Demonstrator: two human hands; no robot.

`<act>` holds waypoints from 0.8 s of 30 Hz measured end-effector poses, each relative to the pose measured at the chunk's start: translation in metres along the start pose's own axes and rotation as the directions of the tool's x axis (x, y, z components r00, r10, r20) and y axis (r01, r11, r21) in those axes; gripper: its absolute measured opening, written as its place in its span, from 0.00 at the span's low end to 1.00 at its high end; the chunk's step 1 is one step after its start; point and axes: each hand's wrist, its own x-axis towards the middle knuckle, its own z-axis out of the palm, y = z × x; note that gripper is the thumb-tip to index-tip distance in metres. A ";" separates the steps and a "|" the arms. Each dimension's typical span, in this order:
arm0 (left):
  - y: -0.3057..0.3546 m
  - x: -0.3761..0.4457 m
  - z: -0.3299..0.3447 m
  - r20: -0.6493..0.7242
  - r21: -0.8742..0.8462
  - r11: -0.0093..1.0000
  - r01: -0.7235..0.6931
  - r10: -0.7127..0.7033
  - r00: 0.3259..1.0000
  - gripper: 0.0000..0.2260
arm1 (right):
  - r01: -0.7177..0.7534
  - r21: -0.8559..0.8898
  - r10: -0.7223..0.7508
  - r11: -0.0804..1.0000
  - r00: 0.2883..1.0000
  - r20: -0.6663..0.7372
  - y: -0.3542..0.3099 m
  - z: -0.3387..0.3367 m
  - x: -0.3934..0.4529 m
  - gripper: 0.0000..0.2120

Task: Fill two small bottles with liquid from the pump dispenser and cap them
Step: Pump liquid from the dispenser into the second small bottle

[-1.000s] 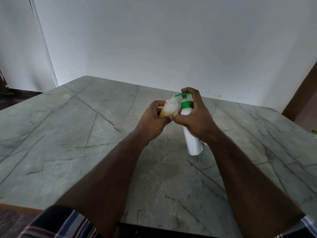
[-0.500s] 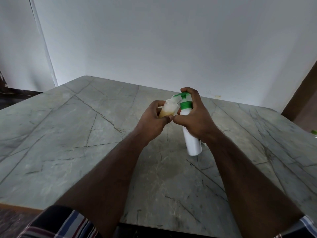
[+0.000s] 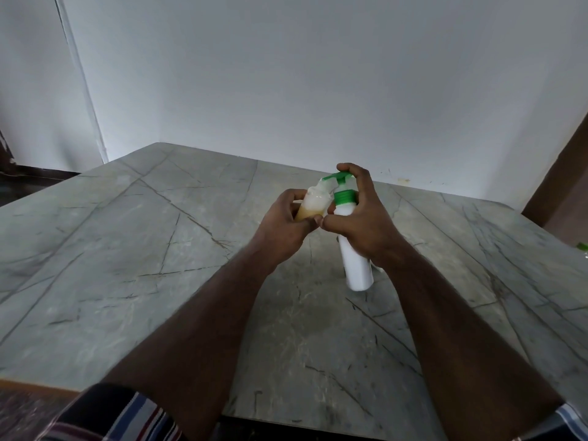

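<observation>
Left hand (image 3: 283, 222) grasps translucent small bottle (image 3: 313, 203), amber liquid inside, tilted under green nozzle; right hand (image 3: 362, 218) clasps smooth white cylindrical pump dispenser (image 3: 354, 262), forefinger atop pump head; veined grey stone table (image 3: 127, 249).

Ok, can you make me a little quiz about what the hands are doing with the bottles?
1. True or false: the small bottle is standing on the table.
2. Which hand holds the pump dispenser? A) left hand B) right hand C) neither
3. Fill in: the pump head and collar are coloured ____.

Key
1. False: the left hand holds it up, tilted, with its mouth at the pump spout.
2. B: the right hand grips it, with a finger on top of the pump head.
3. Green.
</observation>
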 end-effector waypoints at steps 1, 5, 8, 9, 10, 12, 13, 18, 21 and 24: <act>0.001 0.000 0.000 0.001 -0.002 1.000 0.001 -0.001 1.000 0.22 | -0.005 0.021 0.005 1.000 1.000 0.007 0.001 0.001 0.000 0.45; 0.003 -0.001 0.001 0.005 -0.017 1.000 0.002 -0.002 1.000 0.23 | -0.030 0.099 0.027 0.995 0.999 0.038 0.002 0.000 -0.002 0.47; 0.004 -0.001 0.000 0.002 -0.019 1.000 0.000 0.000 1.000 0.23 | -0.031 0.128 0.027 0.991 0.999 0.040 0.001 0.000 -0.003 0.47; 0.004 -0.001 0.000 -0.001 -0.021 1.000 -0.002 0.002 1.000 0.23 | -0.031 0.134 0.026 0.990 0.999 0.038 0.001 0.000 -0.003 0.47; 0.004 -0.001 -0.001 -0.003 -0.025 1.000 -0.004 0.004 1.000 0.22 | -0.031 0.142 0.026 0.989 0.999 0.034 0.001 0.000 -0.003 0.47; 0.004 -0.002 -0.001 -0.008 -0.036 0.999 -0.003 0.003 1.000 0.22 | -0.030 0.155 0.028 0.988 1.000 0.011 0.000 -0.001 -0.004 0.47; 0.004 -0.002 -0.001 -0.009 -0.043 0.999 -0.002 0.002 1.000 0.22 | -0.024 0.154 0.026 0.988 1.000 -0.014 0.000 -0.002 -0.004 0.47; 0.008 -0.002 0.000 -0.025 -0.020 1.000 0.004 -0.004 1.000 0.22 | 0.025 0.169 -0.004 0.985 0.992 -0.124 -0.002 -0.006 -0.003 0.45; 0.008 -0.003 0.000 -0.028 -0.022 1.000 0.007 -0.007 1.000 0.22 | 0.001 0.142 0.008 0.990 0.998 -0.070 -0.001 -0.007 -0.004 0.45; 0.009 -0.003 0.001 -0.027 -0.003 1.000 0.011 -0.011 1.000 0.23 | -0.004 0.132 0.017 0.991 0.995 -0.098 -0.001 -0.009 -0.003 0.44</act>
